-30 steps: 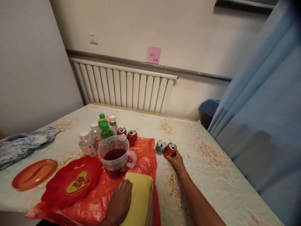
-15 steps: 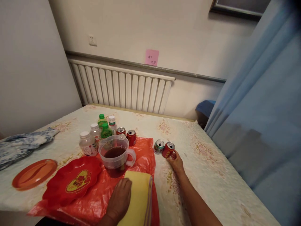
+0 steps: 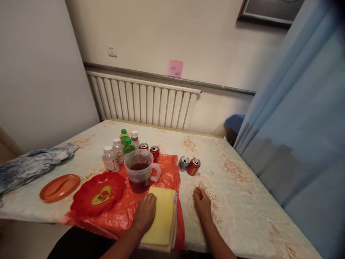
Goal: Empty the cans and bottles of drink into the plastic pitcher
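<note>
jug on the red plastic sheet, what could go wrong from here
The uncovered jug holds dark liquid, and the left hand is close by at the yellow cloth, so a careless bump might spill some. The jug also stands on the wrinkled red plastic sheet, so a tug on that sheet could tip it.
</note>
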Available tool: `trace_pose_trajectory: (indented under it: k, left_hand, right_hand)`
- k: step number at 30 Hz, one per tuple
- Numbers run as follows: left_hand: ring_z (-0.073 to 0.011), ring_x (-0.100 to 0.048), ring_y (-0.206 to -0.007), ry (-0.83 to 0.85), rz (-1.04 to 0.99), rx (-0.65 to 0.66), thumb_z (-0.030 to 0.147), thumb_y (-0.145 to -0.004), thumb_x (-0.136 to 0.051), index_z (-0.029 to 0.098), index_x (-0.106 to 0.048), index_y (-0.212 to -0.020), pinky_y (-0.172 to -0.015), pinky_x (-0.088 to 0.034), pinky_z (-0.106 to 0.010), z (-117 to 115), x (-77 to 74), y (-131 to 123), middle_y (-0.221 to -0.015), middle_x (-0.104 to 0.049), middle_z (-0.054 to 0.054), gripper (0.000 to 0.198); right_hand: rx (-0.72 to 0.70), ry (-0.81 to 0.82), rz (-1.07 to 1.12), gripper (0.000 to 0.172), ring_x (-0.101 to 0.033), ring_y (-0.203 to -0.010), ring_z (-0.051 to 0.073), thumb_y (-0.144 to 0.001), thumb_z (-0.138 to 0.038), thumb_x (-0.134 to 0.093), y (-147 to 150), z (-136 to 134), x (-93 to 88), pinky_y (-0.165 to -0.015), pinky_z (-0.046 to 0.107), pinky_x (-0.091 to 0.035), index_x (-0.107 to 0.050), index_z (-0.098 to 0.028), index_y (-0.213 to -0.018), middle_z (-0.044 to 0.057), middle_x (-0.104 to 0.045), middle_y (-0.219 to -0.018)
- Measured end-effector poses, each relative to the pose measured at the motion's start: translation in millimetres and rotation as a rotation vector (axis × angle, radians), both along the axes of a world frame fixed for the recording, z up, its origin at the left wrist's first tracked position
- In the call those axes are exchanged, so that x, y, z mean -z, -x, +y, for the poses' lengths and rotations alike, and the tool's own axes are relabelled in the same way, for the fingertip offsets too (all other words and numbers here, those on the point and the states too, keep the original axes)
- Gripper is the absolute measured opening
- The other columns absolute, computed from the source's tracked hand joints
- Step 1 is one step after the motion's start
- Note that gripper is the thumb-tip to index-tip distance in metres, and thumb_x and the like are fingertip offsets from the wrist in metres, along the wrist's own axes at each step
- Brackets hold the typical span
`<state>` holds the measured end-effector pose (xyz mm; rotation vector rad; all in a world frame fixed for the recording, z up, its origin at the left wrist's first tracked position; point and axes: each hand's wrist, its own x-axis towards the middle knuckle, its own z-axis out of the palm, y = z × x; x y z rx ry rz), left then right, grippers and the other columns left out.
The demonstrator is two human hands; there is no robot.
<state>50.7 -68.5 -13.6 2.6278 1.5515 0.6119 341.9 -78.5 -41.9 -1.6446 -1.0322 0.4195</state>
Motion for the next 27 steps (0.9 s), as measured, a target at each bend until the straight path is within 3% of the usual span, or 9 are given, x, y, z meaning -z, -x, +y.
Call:
trace_pose_trajectory:
  k: [8, 11, 15, 19, 27]
  left_hand:
    - [-0.0235, -0.056, -0.092, 0.002, 0.07, -0.027, 0.009, -0.09, -0.036, 0.017, -0.059, -0.092, -0.086, -0.047, -0.04, -10, 0.0, -5, -0.098, -0.062, -0.008, 0.024]
    - [-0.0266, -0.055, -0.111, -0.009, 0.078, -0.034, 0.009, -0.09, -0.035, 0.015, -0.057, -0.11, -0.094, -0.045, -0.045, -24, 2.6, -8, -0.123, -0.059, -0.014, 0.03]
    - [-0.0287, -0.037, -0.138, -0.02, 0.076, 0.032, 0.017, -0.09, -0.042, 0.016, -0.045, -0.133, -0.108, -0.038, -0.047, -43, 11.9, -15, -0.148, -0.042, -0.015, 0.043]
    - [-0.0285, -0.032, -0.142, -0.008, 0.054, 0.125, 0.023, -0.091, -0.045, 0.016, -0.041, -0.138, -0.112, -0.035, -0.045, -51, 19.5, -19, -0.152, -0.039, -0.014, 0.048]
    - [-0.028, -0.035, -0.141, -0.002, 0.056, 0.134, 0.031, -0.093, -0.045, 0.017, -0.041, -0.14, -0.115, -0.031, -0.044, -55, 20.7, -15, -0.15, -0.043, -0.012, 0.049]
  right_hand:
    - [-0.017, 0.024, -0.166, 0.034, -0.065, -0.076, 0.023, -0.076, -0.043, -0.052, 10, -19, -5.2, -0.074, 0.032, -0.049, -0.07, -0.017, -0.089, 0.009, -0.073, -0.084]
    - [-0.011, 0.035, -0.194, 0.037, -0.065, -0.076, 0.024, -0.076, -0.045, -0.05, 11, -18, -4.6, -0.074, 0.032, -0.049, -0.07, -0.017, -0.089, 0.009, -0.073, -0.084]
    - [-0.006, 0.057, -0.229, 0.041, -0.065, -0.076, 0.025, -0.076, -0.046, -0.048, 10, -19, -2.6, -0.073, 0.033, -0.048, -0.07, -0.016, -0.092, 0.011, -0.073, -0.085]
    - [-0.02, 0.069, -0.264, 0.041, -0.063, -0.075, 0.024, -0.078, -0.046, -0.047, 9, -19, -0.1, -0.072, 0.033, -0.047, -0.07, -0.015, -0.092, 0.01, -0.072, -0.083]
    - [-0.01, 0.084, -0.283, 0.044, -0.064, -0.076, 0.025, -0.078, -0.046, -0.046, 8, -18, 3.0, -0.074, 0.034, -0.047, -0.07, -0.014, -0.095, 0.012, -0.072, -0.087]
